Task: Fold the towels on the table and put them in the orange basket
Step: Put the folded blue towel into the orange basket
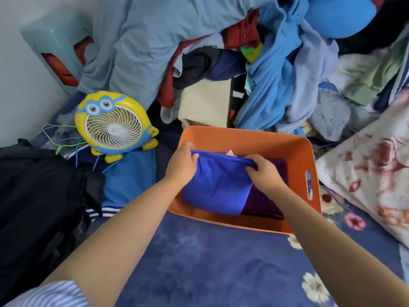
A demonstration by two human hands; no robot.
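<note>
An orange basket [254, 138] stands on a dark blue flowered cover in the middle of the view. Inside it, a folded blue towel [217, 185] lies over a folded purple towel [263, 200], and a bit of pink cloth [230, 153] peeks out behind. My left hand [181, 162] grips the blue towel's far left corner. The far right corner is held by my right hand [263, 171], fingers curled over the edge. Both hands are inside the basket.
A yellow and blue cartoon fan [112, 125] stands left of the basket. A tall heap of clothes [243, 52] rises behind it. A flowered pillow [374, 173] lies to the right, black fabric [37, 196] to the left. The blue cover [210, 262] spreads in front.
</note>
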